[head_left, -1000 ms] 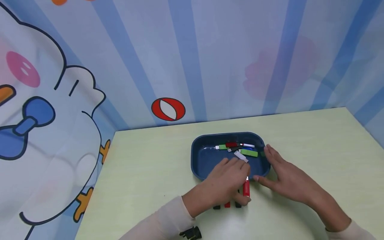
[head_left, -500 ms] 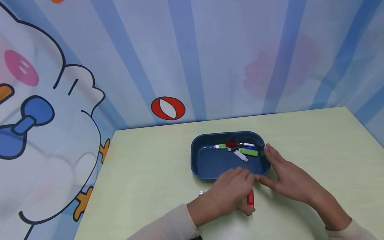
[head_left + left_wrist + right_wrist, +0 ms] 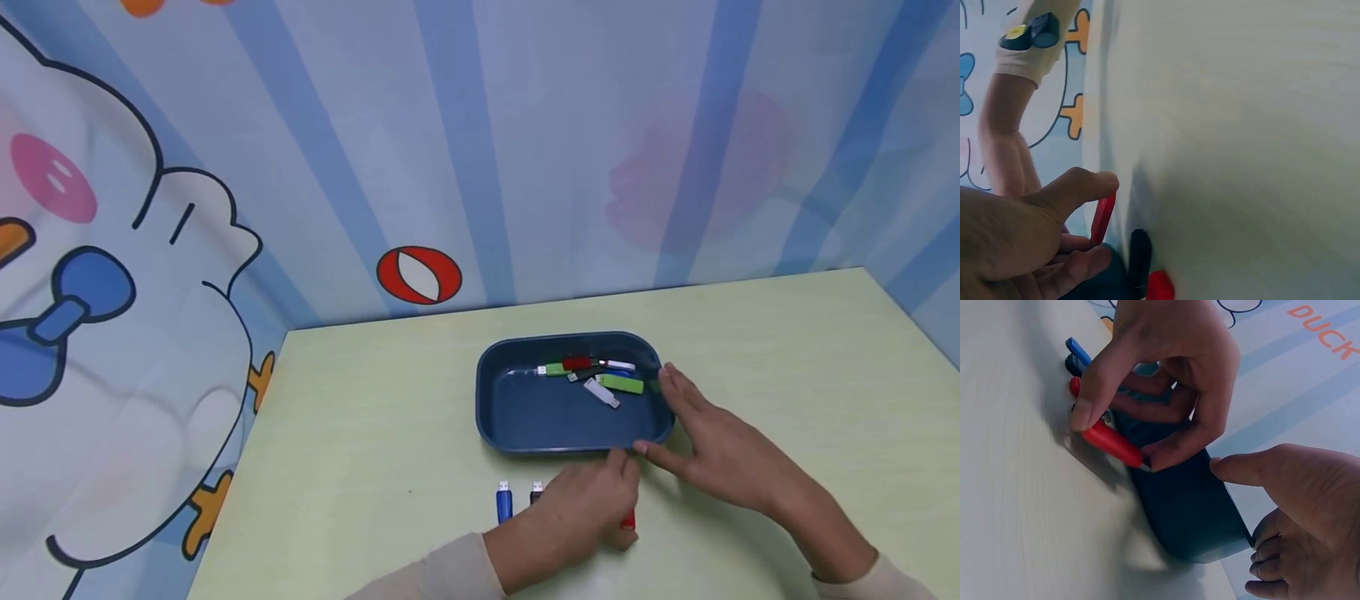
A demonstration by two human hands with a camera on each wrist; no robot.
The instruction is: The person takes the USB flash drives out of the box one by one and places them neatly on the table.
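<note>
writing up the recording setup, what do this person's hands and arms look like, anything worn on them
The left hand and right hand are ungloved. The left sleeve and right sleeve are pale beige, ending short of the hands. A dark device with a yellow patch sits on the right sleeve.

Pale yellow-green table (image 3: 360, 400), w/ backdrop (image 3: 570, 167) along far edge & R side: lt blue w/ darker blue stripes (image 3: 472, 150). Far L: big white cartoon bird (image 3: 150, 350), partly cut off, w/ pink cheek (image 3: 54, 177), blue bow (image 3: 58, 319), bit of orange beak (image 3: 13, 240), orange feet (image 3: 260, 383). R of it, just above table's far edge: red/wht printed ball (image 3: 419, 275). Far R: faint pink blob (image 3: 645, 192). Far L up top: orange bits (image 3: 142, 7), cut off. R wrist cam: orange "DUCK" lettering (image 3: 1324, 331) on backdrop.
</note>
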